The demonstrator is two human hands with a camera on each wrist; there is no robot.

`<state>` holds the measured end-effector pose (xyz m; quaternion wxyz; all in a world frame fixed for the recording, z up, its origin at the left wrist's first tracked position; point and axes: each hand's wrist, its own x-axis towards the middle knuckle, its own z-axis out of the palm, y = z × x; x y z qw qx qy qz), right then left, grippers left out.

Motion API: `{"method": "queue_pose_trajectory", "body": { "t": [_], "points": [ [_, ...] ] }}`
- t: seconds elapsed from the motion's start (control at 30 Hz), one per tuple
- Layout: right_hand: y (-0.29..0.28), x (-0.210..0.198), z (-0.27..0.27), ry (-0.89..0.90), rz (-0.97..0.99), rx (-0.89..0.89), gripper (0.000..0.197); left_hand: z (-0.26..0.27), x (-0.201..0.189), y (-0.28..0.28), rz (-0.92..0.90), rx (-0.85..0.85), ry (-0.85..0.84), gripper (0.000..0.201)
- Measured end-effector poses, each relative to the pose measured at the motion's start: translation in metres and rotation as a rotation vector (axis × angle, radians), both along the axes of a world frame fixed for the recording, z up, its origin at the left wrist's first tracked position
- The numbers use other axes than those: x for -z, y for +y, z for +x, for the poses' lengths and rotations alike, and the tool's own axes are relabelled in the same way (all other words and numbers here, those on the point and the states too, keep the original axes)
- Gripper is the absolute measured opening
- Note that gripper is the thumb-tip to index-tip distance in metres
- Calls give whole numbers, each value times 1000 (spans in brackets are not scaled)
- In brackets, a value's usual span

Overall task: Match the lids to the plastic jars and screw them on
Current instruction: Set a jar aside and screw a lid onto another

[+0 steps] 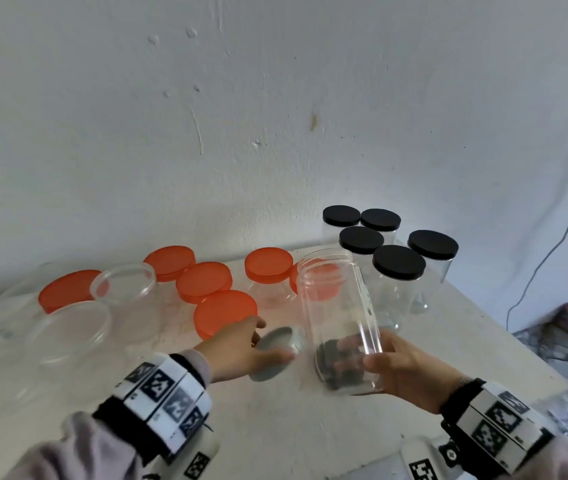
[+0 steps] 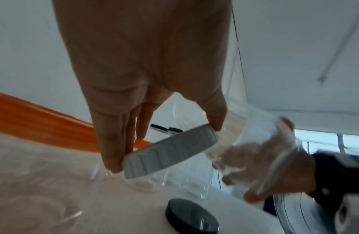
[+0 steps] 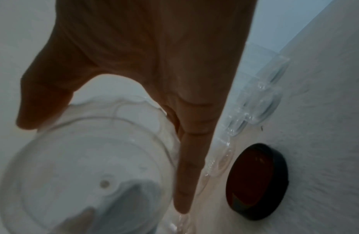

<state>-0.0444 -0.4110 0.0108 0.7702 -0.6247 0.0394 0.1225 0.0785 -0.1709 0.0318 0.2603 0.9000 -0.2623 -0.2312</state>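
Note:
My left hand [image 1: 265, 341] pinches a grey ribbed lid [image 1: 275, 353] by its rim between thumb and fingers, tilted just above the table; the left wrist view shows this lid [image 2: 170, 152] edge-on. Right beside it, my right hand [image 1: 362, 355] grips the lower part of a clear open plastic jar [image 1: 338, 306], whose mouth leans away from me toward the wall. The right wrist view looks up at the jar's base [image 3: 84, 174]. A loose black lid [image 3: 256, 182] lies on the table under the jar, blurred through its wall in the head view.
Several jars with black lids [image 1: 398, 262] stand at the back right. Orange-lidded jars [image 1: 225, 313] fill the middle and left, with two wide open clear jars [image 1: 123, 284] at the left. The table edge [image 1: 518, 344] runs along the right; cables hang beyond it.

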Motion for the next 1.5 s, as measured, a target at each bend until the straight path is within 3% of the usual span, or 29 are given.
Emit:
{"method": "queue_pose_trajectory", "body": {
  "t": [0.07, 0.17, 0.37, 0.47, 0.6, 0.7, 0.83, 1.03, 1.17, 1.33, 1.5],
  "points": [
    [11, 0, 4, -1, -24, -26, 84, -1, -10, 23, -101, -44, 9, 113],
    [29, 3, 11, -6, -67, -55, 95, -1, -23, 55, -283, -154, 37, 99],
    [78, 11, 38, -65, -483, -233, 104, 4, -51, 98, -475, -333, -91, 61],
    [109, 13, 57, -101, -622, -312, 104, 7, -56, 111, -539, -381, -119, 65],
    [147, 14, 78, -177, -783, -418, 115, 7, -54, 124, -598, -406, -183, 88],
    [165, 16, 90, -215, -860, -434, 121, 3, -51, 130, -581, -448, -240, 86],
    [182, 18, 102, -219, -889, -408, 126, 1, -47, 140, -528, -455, -277, 68],
    [196, 23, 110, -240, -906, -370, 120, -4, -44, 144, -386, -393, -356, 98],
    [196, 26, 111, -236, -879, -361, 121, -5, -43, 140, -339, -379, -390, 101],
    [195, 18, 111, -239, -703, -318, 114, -9, -41, 134, -337, -363, -402, 104],
    [194, 15, 110, -269, -665, -297, 108, -13, -39, 135, -346, -346, -437, 98]
  ]
}}
